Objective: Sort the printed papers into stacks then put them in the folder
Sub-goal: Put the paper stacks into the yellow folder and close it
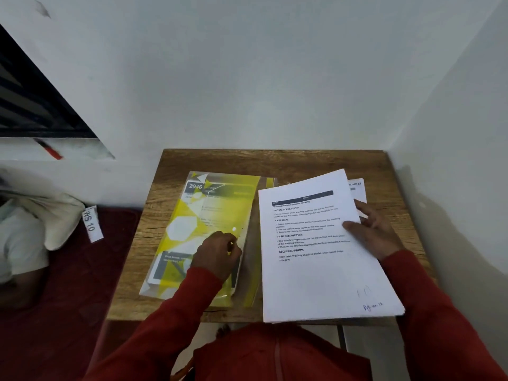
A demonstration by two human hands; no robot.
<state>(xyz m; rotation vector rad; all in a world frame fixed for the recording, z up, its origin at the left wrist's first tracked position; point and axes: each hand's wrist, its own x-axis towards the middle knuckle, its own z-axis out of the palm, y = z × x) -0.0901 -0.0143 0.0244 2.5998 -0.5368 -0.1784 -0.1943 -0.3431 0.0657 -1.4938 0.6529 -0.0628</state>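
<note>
A translucent yellow plastic folder [211, 213] with a printed sheet inside lies on the left half of the small wooden table [275, 160]. My left hand [218, 254] rests on its lower right part with curled fingers, pinching at the folder's flap near the white snap button. A stack of white printed papers [319, 270] lies on the right half, tilted slightly. My right hand [375, 232] grips the stack's right edge, thumb on top of the first page. Another printed sheet [357, 187] peeks out from behind the stack.
White walls close in behind and to the right of the table. Left of the table lies a dark red mattress [68, 284] with a white pillow [55, 218] and a paper tag marked WS 10 [92, 224]. A window ledge is at the upper left.
</note>
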